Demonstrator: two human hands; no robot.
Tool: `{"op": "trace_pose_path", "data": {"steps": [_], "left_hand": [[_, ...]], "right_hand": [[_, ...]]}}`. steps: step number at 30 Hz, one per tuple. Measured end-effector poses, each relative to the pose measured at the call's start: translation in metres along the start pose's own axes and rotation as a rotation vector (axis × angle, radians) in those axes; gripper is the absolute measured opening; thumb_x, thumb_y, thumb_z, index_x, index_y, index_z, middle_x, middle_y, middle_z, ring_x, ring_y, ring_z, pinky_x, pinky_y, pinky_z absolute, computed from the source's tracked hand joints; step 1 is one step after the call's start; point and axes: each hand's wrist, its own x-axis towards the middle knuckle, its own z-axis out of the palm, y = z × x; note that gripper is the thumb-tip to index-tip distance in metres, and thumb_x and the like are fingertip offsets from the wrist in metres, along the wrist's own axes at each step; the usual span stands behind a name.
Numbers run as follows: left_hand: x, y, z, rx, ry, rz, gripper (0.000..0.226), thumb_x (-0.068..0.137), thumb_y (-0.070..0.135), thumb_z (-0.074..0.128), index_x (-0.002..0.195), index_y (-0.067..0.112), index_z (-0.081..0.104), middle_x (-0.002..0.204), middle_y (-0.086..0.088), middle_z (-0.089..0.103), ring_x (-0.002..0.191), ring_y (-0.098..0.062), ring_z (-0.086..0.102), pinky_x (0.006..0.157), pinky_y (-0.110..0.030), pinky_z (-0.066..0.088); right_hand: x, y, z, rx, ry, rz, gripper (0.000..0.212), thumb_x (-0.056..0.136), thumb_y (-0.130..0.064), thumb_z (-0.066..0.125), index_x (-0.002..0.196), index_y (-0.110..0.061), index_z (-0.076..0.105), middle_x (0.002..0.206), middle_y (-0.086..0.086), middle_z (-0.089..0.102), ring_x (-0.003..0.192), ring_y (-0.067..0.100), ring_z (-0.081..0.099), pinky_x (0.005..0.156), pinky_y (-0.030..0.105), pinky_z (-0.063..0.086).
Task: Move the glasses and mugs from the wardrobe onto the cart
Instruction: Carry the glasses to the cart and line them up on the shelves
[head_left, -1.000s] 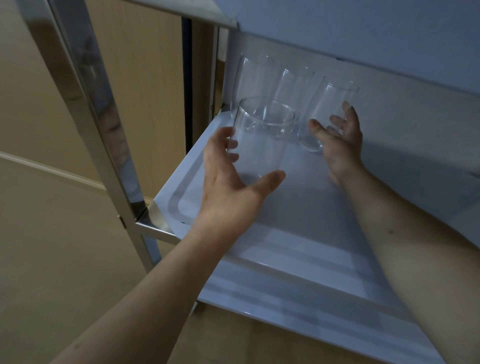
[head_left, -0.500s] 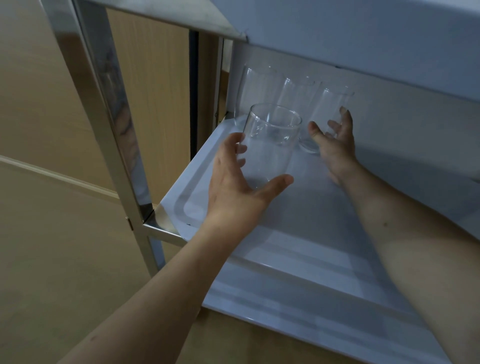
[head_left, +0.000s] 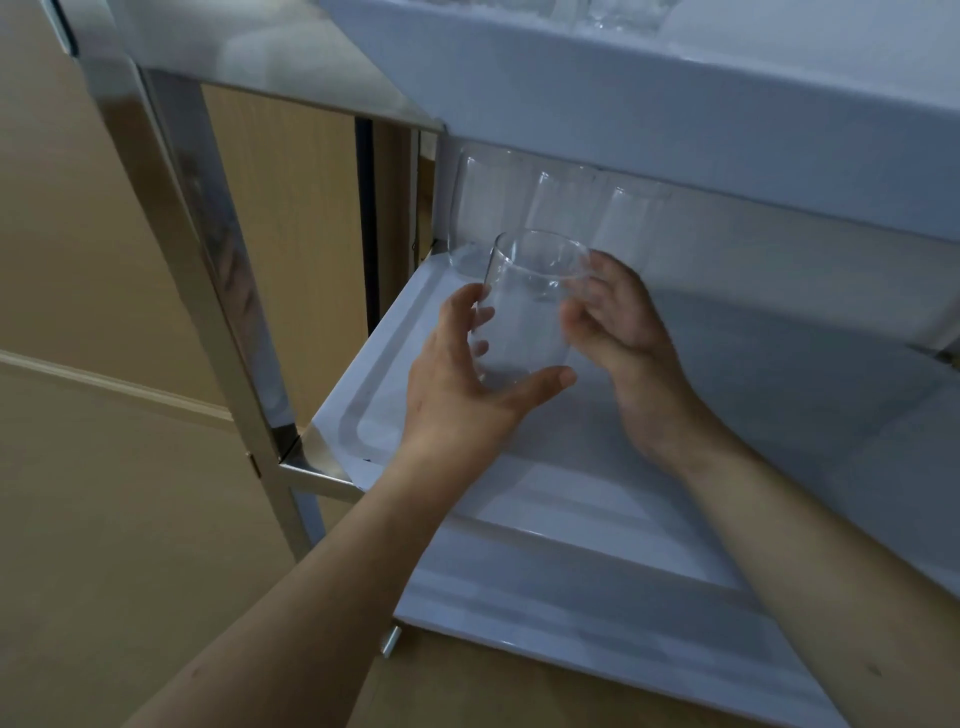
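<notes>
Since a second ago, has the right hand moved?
Yes. The right hand left the rightmost clear glass at the shelf's back, coming leftward to the held clear glass.

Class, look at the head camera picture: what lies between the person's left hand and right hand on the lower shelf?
In the head view, a clear glass stands between the left hand and the right hand; the left hand grips it.

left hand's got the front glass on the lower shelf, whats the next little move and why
Probably set the glass down just in front of the three glasses at the back of the white tray and let go. The left hand grips it near its base, apparently just off the tray, the right hand hovers beside it, and open tray lies below.
</notes>
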Motion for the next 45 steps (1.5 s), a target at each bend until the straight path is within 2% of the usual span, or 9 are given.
{"op": "trace_pose_path", "data": {"steps": [3, 6, 9, 12, 17, 20, 24, 28, 45], "left_hand": [[-0.001, 0.001, -0.001, 0.024, -0.056, 0.012, 0.098, 0.058, 0.065, 0.08, 0.145, 0.052, 0.035, 0.139, 0.022, 0.052, 0.127, -0.003, 0.053, 0.105, -0.042, 0.05], [-0.001, 0.001, 0.0, 0.109, -0.101, 0.006, 0.108, 0.065, 0.059, 0.086, 0.152, 0.055, 0.022, 0.148, 0.021, 0.047, 0.134, -0.007, 0.048, 0.112, -0.04, 0.044], [-0.001, -0.001, 0.005, 0.307, -0.151, 0.01, 0.119, 0.071, 0.057, 0.084, 0.16, 0.04, 0.007, 0.157, 0.013, 0.038, 0.143, -0.013, 0.035, 0.115, -0.032, 0.032], [-0.002, -0.003, 0.013, 0.536, -0.197, 0.132, 0.104, 0.079, 0.068, 0.07, 0.16, 0.033, 0.015, 0.162, 0.008, 0.03, 0.15, -0.019, 0.021, 0.123, -0.04, 0.022], [-0.001, -0.009, 0.022, 0.779, -0.346, 0.266, 0.076, 0.089, 0.072, 0.048, 0.155, 0.042, 0.024, 0.167, 0.008, 0.018, 0.155, -0.023, 0.007, 0.126, -0.051, 0.006], [-0.001, -0.011, 0.022, 0.831, -0.361, 0.266, 0.068, 0.093, 0.068, 0.046, 0.153, 0.04, 0.031, 0.166, 0.005, 0.023, 0.154, -0.024, 0.011, 0.126, -0.051, 0.006], [-0.003, -0.009, 0.022, 0.883, -0.368, 0.238, 0.063, 0.094, 0.067, 0.044, 0.148, 0.036, 0.039, 0.163, 0.003, 0.029, 0.151, -0.025, 0.017, 0.125, -0.05, 0.007], [-0.004, -0.006, 0.022, 0.905, -0.355, 0.258, 0.056, 0.094, 0.066, 0.043, 0.134, 0.03, 0.057, 0.146, 0.006, 0.05, 0.14, -0.021, 0.035, 0.122, -0.047, 0.013], [-0.003, -0.012, 0.027, 0.958, -0.32, 0.291, 0.05, 0.092, 0.066, 0.044, 0.123, 0.03, 0.061, 0.13, 0.011, 0.058, 0.128, -0.021, 0.044, 0.116, -0.049, 0.024]], "right_hand": [[-0.006, -0.004, 0.008, -0.052, -0.087, 0.022, 0.074, 0.056, -0.055, 0.082, 0.124, -0.042, 0.053, 0.13, -0.011, 0.063, 0.124, 0.008, 0.058, 0.104, 0.035, 0.048], [-0.006, -0.005, 0.003, -0.007, -0.065, 0.043, 0.069, 0.056, -0.043, 0.087, 0.119, -0.032, 0.059, 0.118, -0.002, 0.07, 0.111, 0.016, 0.067, 0.095, 0.043, 0.056], [-0.006, -0.003, -0.01, -0.002, 0.004, 0.038, 0.07, 0.059, -0.035, 0.09, 0.121, -0.025, 0.06, 0.114, 0.005, 0.072, 0.104, 0.024, 0.071, 0.092, 0.04, 0.057], [-0.001, 0.003, -0.03, -0.041, 0.114, 0.058, 0.069, 0.061, -0.031, 0.091, 0.122, -0.023, 0.059, 0.114, 0.007, 0.072, 0.104, 0.024, 0.071, 0.088, 0.036, 0.057], [0.015, 0.019, -0.074, -0.094, 0.306, 0.073, 0.07, 0.064, -0.03, 0.093, 0.124, -0.027, 0.057, 0.114, 0.01, 0.07, 0.096, 0.014, 0.071, 0.076, 0.023, 0.054], [0.029, 0.033, -0.097, -0.14, 0.4, 0.074, 0.066, 0.071, -0.026, 0.092, 0.126, -0.028, 0.055, 0.117, 0.01, 0.067, 0.093, 0.009, 0.069, 0.076, 0.021, 0.055], [0.052, 0.047, -0.117, -0.178, 0.47, 0.091, 0.069, 0.072, -0.03, 0.091, 0.13, -0.029, 0.053, 0.12, 0.007, 0.065, 0.104, 0.016, 0.068, 0.091, 0.038, 0.057], [0.075, 0.054, -0.123, -0.206, 0.489, 0.097, 0.073, 0.073, -0.035, 0.09, 0.134, -0.027, 0.05, 0.125, 0.006, 0.062, 0.112, 0.022, 0.065, 0.091, 0.039, 0.055], [0.115, 0.07, -0.112, -0.281, 0.51, 0.107, 0.077, 0.077, -0.041, 0.086, 0.141, -0.025, 0.046, 0.127, 0.001, 0.058, 0.115, 0.016, 0.061, 0.102, 0.036, 0.051]]}}
